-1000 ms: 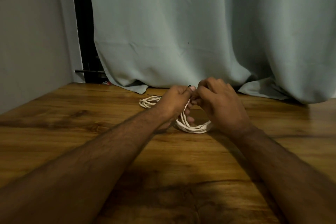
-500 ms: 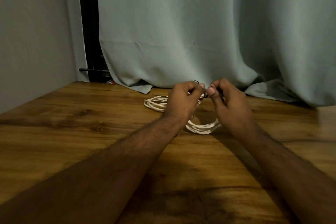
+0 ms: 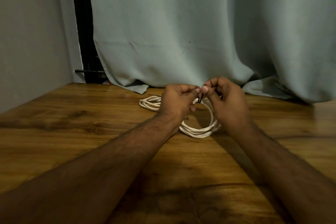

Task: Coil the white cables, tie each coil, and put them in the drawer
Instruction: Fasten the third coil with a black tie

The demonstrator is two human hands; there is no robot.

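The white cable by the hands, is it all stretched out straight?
No, the cable lies looped in a round coil on the table between the left hand and right hand.

Legible text, labels, brands, numbers, signs: none. No print or marking can be read anywhere in the head view.
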